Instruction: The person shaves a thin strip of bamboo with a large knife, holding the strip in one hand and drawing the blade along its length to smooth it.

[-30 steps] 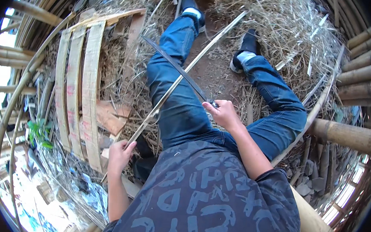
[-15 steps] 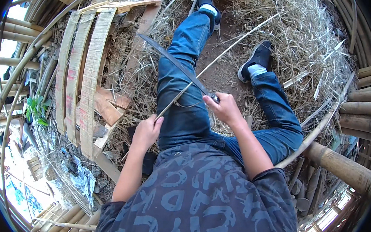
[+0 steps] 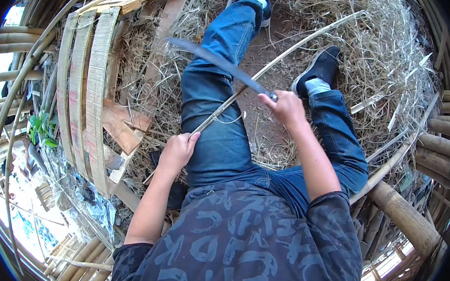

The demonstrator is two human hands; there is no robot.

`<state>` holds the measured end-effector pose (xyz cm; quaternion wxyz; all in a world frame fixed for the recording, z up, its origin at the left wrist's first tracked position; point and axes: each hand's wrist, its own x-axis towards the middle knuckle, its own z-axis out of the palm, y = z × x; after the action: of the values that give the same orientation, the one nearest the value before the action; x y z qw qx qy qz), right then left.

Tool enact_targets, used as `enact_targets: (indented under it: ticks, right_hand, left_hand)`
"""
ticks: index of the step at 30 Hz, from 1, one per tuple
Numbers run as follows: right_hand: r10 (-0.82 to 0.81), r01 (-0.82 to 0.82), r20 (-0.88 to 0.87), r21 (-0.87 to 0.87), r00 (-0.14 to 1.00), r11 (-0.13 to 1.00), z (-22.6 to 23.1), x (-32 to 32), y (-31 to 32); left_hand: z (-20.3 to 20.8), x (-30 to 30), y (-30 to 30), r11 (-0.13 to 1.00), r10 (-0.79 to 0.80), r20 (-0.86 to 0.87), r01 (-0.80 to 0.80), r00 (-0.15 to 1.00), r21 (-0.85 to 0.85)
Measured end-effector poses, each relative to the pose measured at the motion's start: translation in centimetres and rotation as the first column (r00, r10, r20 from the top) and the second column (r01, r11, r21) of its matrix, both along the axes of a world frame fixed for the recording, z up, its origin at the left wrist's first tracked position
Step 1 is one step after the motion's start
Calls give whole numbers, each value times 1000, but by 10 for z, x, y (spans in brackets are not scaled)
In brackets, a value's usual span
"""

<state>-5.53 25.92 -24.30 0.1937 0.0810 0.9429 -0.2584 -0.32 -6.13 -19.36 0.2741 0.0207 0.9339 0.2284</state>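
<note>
A long, thin bamboo strip slants from my lap up to the far right, passing over my left thigh. My left hand is closed round its near end. In my right hand is the dark handle of a long knife, whose grey blade points to the far left. The blade crosses the strip and appears to touch it, close to my right fist. A thin curled shaving hangs off the strip between my hands, above my jeans.
Left of my leg lies a frame of wooden slats, with scrap wood beside it. Straw and shavings cover the ground around my shoes. A thick bamboo pole juts in at the right, and bamboo walls surround me.
The knife and my right hand have slid along the strip, away from my left hand. A curled shaving now stands out further from the strip. The strip's far end has shifted right.
</note>
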Motion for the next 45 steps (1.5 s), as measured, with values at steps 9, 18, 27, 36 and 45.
enact_targets:
  ticks: [9,18,27,36,45]
  right_hand:
    - [-80,99,148,-126,986,987,40,-11,8]
    - [189,-174,-75,167,979,970,8,-10,15]
    - [-380,396,-129,131,916,909,1,-20,157]
    - [107,-107,-98,-1,989,994,0,-18,0]
    - [14,16,-117,254,993,967,-11,-30,105]
  left_hand:
    - [-10,16,17,983,-82,-234,40,969,-179]
    - [-22,18,12,982,-133,-302,85,944,-167]
    - [-30,22,11,992,-88,-291,58,953,-108]
    - [-24,18,8,993,-84,-250,60,965,-104]
    - [-20,12,13,990,-103,-237,78,966,-114]
